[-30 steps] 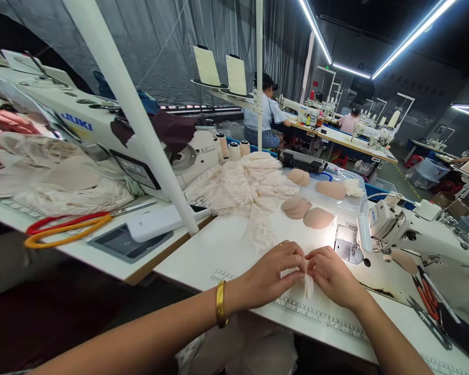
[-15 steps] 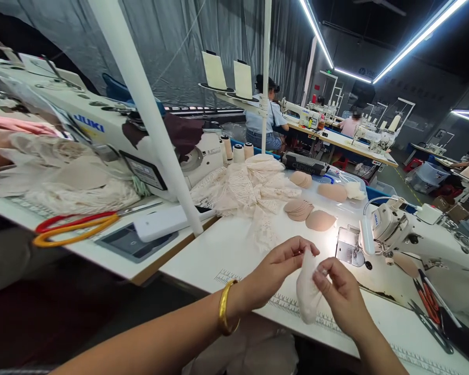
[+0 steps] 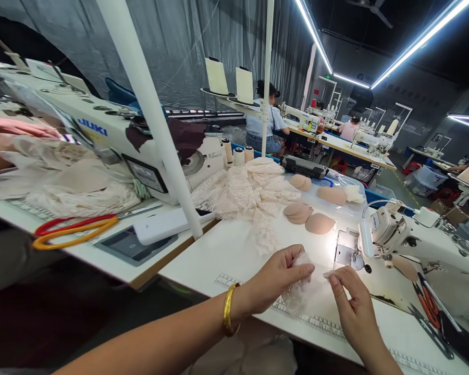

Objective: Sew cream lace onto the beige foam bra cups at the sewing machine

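Observation:
A small piece of pale lace fabric (image 3: 310, 289) is stretched between my two hands just above the white sewing table (image 3: 234, 250). My left hand (image 3: 277, 278), with a gold bangle on the wrist, pinches its left edge. My right hand (image 3: 349, 299) pinches its right corner between thumb and forefinger. The piece hangs over the ruler markings at the table's front edge. The sewing machine (image 3: 398, 232) stands right behind my right hand, its lamp lighting the needle plate (image 3: 346, 250).
A heap of cream lace (image 3: 250, 192) and several tan bra cups (image 3: 308, 216) lie beyond my hands. A white pole (image 3: 156, 125) stands to the left. Red and yellow scissors (image 3: 74, 229) lie on the neighbouring table by another machine. Other people sew at the back.
The lace piece hung folded between my hands; now it is spread out flat and lower, with my hands drawn further apart.

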Tool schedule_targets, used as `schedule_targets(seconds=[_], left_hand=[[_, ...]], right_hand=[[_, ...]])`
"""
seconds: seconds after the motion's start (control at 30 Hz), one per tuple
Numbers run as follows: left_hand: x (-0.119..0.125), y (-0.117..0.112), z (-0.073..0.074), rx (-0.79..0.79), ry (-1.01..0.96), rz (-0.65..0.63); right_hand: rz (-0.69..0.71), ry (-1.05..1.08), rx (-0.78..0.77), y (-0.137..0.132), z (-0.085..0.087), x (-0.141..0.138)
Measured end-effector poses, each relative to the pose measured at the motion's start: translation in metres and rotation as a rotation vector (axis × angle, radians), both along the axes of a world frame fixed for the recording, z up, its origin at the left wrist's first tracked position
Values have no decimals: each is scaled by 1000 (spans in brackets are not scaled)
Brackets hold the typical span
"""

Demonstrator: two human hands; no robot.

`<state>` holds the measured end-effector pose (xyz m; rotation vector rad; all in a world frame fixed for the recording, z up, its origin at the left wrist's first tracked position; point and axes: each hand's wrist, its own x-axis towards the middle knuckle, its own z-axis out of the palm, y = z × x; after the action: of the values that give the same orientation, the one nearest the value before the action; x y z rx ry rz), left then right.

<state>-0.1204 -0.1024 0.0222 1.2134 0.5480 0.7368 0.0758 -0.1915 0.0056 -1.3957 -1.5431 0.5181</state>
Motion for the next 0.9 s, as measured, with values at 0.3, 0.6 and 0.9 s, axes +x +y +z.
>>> schedule_targets(seconds=[0.3,0.6,0.9], left_hand=[[7,127,12,878,756,290],[20,176,16,920,904,430],[17,87,40,696,527,57]], right_hand=[[-29,192,-246,32,-32,33],[-49,400,-243,37,-40,35],[16,628,-340,40,-34,40]])
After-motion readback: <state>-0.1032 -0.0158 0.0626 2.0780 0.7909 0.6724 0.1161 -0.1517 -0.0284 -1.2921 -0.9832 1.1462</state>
